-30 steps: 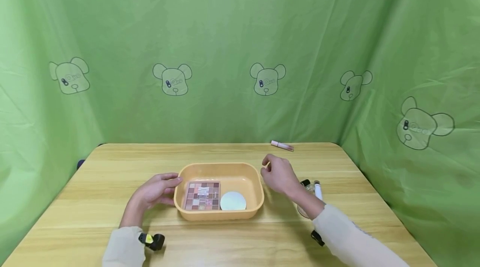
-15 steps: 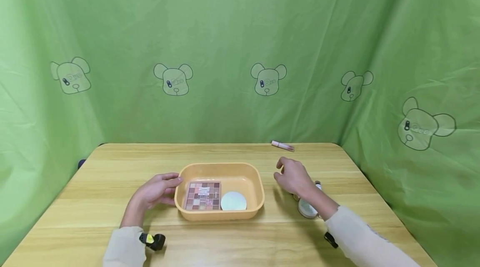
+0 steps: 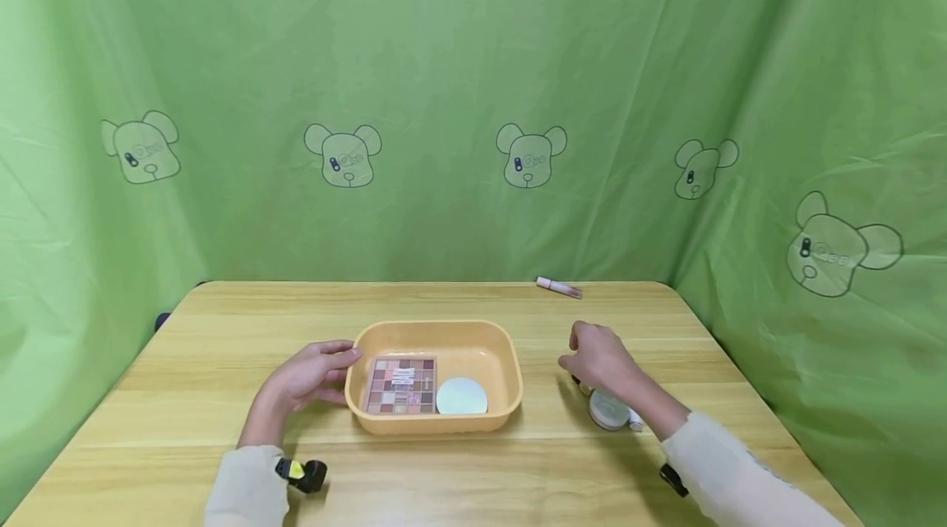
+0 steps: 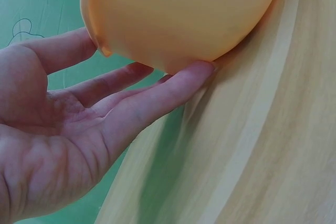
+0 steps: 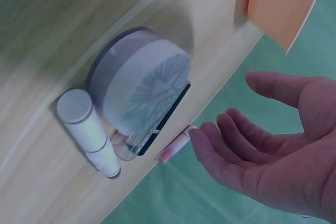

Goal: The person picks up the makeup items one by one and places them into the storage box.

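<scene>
My left hand [image 3: 314,375] rests against the left end of a yellow-orange plastic basket [image 3: 435,426], its extended fingertips touching the outer wall near the rim. Inside the basket lie an eyeshadow palette [image 3: 402,395] and a white round disc [image 3: 462,396]. My right hand [image 3: 601,358] hovers right of the basket, fingers loosely bent, holding nothing. Below it stands a round powder jar [image 5: 144,82] with a patterned top. Next to the jar is a white cylindrical tube [image 5: 89,129]. Behind the jar is a clear item with a dark part [image 5: 165,121], partly hidden.
A pink lip gloss tube [image 3: 558,288] lies near the table's far edge. The wooden table [image 3: 444,478] is bounded by green curtains [image 3: 436,99] at the back and both sides.
My right hand has moved right and slightly toward me, away from the basket, to above the powder jar. The left hand and the basket have stayed in place.
</scene>
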Motion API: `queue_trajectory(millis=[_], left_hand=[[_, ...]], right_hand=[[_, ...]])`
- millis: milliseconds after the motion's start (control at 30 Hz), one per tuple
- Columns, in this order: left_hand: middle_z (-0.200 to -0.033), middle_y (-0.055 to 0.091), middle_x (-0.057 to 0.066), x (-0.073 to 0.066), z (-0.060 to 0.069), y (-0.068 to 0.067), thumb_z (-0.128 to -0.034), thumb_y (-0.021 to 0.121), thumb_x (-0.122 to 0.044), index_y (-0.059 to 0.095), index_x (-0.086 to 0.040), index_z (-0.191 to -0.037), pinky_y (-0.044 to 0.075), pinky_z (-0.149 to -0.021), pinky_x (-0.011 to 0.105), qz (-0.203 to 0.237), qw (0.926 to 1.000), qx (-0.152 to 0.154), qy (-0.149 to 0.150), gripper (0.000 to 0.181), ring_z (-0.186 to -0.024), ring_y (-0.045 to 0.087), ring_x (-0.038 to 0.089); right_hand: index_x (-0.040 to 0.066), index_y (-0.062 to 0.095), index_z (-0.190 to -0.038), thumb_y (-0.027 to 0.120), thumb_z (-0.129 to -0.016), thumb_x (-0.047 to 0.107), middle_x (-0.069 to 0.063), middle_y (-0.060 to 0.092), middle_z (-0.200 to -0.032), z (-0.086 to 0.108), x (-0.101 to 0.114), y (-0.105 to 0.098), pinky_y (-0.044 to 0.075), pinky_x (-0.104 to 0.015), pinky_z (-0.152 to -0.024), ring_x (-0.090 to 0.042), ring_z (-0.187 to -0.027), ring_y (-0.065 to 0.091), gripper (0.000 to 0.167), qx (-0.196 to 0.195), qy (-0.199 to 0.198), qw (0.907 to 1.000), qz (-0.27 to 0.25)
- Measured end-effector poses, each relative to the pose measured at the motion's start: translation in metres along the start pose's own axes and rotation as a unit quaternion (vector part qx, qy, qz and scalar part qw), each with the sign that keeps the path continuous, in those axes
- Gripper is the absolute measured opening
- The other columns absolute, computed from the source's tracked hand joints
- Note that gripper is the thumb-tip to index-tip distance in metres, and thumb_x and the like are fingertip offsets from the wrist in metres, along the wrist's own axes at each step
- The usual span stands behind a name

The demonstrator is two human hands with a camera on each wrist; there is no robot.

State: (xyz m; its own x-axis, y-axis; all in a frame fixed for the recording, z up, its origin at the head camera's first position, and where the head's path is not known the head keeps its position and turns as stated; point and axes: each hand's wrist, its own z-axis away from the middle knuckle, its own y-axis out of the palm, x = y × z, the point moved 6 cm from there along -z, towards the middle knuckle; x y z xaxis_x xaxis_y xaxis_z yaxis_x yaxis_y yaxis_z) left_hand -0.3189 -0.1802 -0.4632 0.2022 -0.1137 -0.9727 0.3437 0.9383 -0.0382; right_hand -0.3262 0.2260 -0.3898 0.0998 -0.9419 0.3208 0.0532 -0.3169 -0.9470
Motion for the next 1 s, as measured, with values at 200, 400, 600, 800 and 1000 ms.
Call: queue_trajectory(millis=[200, 400, 600, 800, 1000], left_hand=[[-0.147, 0.043, 0.039, 0.002, -0.001, -0.001, -0.1045, 0.055, -0.025, 0.022, 0.013, -0.154, 0.063, -0.091, 0.05, 0.005, 0.9999, -0.008, -0.004, 0.07, -0.128, 0.057, 0.046], [-0.146, 0.044, 0.038, 0.002, -0.001, -0.003, -0.1047, 0.055, -0.024, 0.024, 0.012, -0.154, 0.063, -0.091, 0.05, 0.007, 0.9999, -0.012, -0.007, 0.069, -0.127, 0.058, 0.045], [-0.146, 0.044, 0.039, 0.002, 0.0, -0.002, -0.1053, 0.054, -0.026, 0.022, 0.014, -0.153, 0.062, -0.092, 0.05, 0.003, 1.0, 0.0, -0.002, 0.07, -0.127, 0.058, 0.045], [-0.146, 0.044, 0.039, 0.002, 0.0, -0.002, -0.1051, 0.054, -0.026, 0.022, 0.014, -0.153, 0.062, -0.092, 0.051, 0.006, 1.0, 0.002, 0.001, 0.07, -0.128, 0.058, 0.046], [-0.145, 0.045, 0.038, 0.002, -0.001, -0.003, -0.1046, 0.055, -0.026, 0.022, 0.014, -0.153, 0.062, -0.091, 0.05, 0.008, 1.0, -0.001, -0.001, 0.071, -0.126, 0.059, 0.044]], right_hand=[[-0.003, 0.057, -0.096, 0.074, -0.086, 0.018, -0.012, 0.061, -0.085, 0.005, -0.008, 0.0, 0.056, -0.039, -0.065, -0.026, -0.078, 0.058, 0.028, 0.022, 0.004, 0.9997, 0.01], [-0.002, 0.056, -0.092, 0.074, -0.085, 0.019, -0.011, 0.06, -0.084, 0.008, -0.015, -0.001, 0.053, -0.035, -0.061, -0.025, -0.076, 0.056, 0.029, 0.041, 0.01, 0.999, 0.013], [0.002, 0.053, -0.082, 0.077, -0.082, 0.018, -0.008, 0.056, -0.075, 0.01, -0.023, 0.002, 0.045, -0.029, -0.053, -0.022, -0.068, 0.053, 0.028, 0.057, 0.016, 0.998, 0.019], [0.001, 0.054, -0.084, 0.079, -0.08, 0.017, -0.011, 0.058, -0.079, 0.011, -0.031, 0.005, 0.047, -0.029, -0.056, -0.023, -0.07, 0.054, 0.03, 0.089, 0.035, 0.9953, 0.011], [-0.01, 0.056, -0.102, 0.078, -0.083, 0.021, -0.015, 0.06, -0.087, 0.013, -0.032, 0.008, 0.052, -0.031, -0.058, -0.024, -0.074, 0.057, 0.042, 0.129, 0.043, 0.9906, 0.002]])
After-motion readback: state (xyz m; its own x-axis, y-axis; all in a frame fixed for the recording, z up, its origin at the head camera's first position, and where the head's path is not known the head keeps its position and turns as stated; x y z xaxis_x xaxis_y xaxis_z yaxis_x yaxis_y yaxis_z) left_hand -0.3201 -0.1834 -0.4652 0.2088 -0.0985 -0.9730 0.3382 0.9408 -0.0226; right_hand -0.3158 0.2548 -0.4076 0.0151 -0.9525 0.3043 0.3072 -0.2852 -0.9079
